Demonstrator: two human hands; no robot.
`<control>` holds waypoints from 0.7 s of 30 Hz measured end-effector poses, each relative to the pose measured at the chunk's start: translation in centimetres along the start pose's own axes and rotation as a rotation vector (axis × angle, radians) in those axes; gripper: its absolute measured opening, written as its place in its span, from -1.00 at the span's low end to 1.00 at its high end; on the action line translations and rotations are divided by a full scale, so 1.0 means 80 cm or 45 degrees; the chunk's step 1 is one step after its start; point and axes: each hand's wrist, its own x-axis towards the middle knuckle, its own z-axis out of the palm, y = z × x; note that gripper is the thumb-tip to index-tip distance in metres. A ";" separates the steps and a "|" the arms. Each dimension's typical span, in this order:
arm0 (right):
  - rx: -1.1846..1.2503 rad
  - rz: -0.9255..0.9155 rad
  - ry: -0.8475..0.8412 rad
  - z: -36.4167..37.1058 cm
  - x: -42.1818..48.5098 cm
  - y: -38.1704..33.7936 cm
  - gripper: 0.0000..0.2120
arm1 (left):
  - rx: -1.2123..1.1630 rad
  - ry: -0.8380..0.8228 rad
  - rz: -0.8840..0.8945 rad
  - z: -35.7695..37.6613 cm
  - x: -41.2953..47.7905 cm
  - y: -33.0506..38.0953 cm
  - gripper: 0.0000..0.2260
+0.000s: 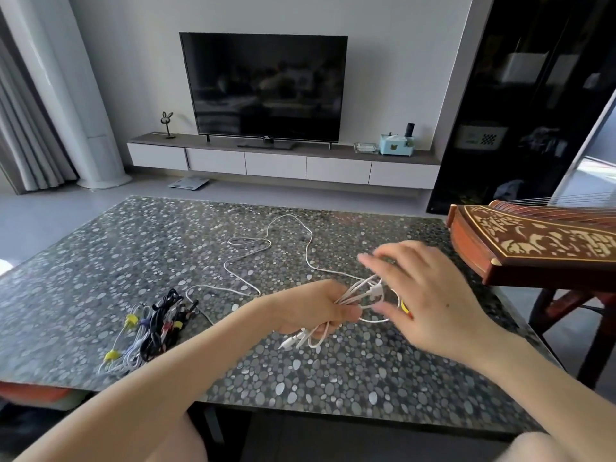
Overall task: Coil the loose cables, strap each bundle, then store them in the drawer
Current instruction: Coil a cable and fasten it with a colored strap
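My left hand (311,310) grips a partly coiled white cable (365,293) above the pebble-patterned table (333,371). Its plugs hang below my fist, and the loose rest of the cable (266,243) snakes across the table toward the far side. Just right of the coil, my right hand (430,296) hovers blurred, fingers spread and straight, its thumb near the loops. A small yellow and red piece (406,308) shows beside the right palm. At the near left lies a pile of black and white cables with yellow straps (148,331).
A carved wooden zither (533,245) on a stand overhangs the table's right edge. Across the room, a TV (265,88) stands on a long low cabinet with white drawers (276,165). A dark glass cabinet (520,105) fills the right.
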 end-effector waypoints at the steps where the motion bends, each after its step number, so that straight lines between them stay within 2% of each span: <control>1: -0.045 -0.090 -0.059 0.005 -0.005 -0.002 -0.36 | -0.002 -0.025 -0.004 0.001 -0.001 0.001 -0.86; 3: -0.103 -0.182 -0.162 0.019 -0.014 -0.007 -0.38 | -0.098 -0.113 -0.013 0.005 -0.002 0.004 -0.89; 6: 0.040 -0.194 -0.157 0.032 -0.021 -0.006 -0.57 | -0.208 -0.270 -0.033 0.005 -0.007 0.005 -0.86; 8: 0.385 -0.139 -0.279 0.035 -0.026 -0.005 -0.69 | -0.124 -0.357 -0.004 0.006 -0.010 0.002 -0.84; 9: 0.638 -0.035 -0.390 0.034 -0.028 -0.005 -0.74 | -0.049 -0.370 0.010 0.008 -0.012 0.001 -0.82; 11: 1.059 0.201 -0.607 0.034 -0.036 -0.009 -0.75 | 0.132 -0.351 0.048 0.015 -0.013 -0.001 -0.79; 14: 1.465 0.434 -0.758 0.033 -0.052 -0.016 -0.78 | 0.352 -0.343 0.086 0.027 -0.010 -0.006 -0.77; 16: 1.472 0.490 -0.749 0.035 -0.060 -0.022 -0.78 | 0.416 -0.335 0.073 0.036 -0.010 -0.011 -0.77; 18: 1.269 0.486 -0.644 0.043 -0.066 -0.025 -0.80 | 0.569 -0.281 0.049 0.042 -0.008 -0.015 -0.77; 19: 1.199 0.521 -0.583 0.049 -0.069 -0.029 -0.77 | 0.751 -0.235 0.033 0.045 -0.007 -0.016 -0.75; 21: 1.159 0.664 -0.493 0.063 -0.073 -0.038 -0.73 | 1.370 -0.066 0.004 0.050 0.001 -0.021 -0.64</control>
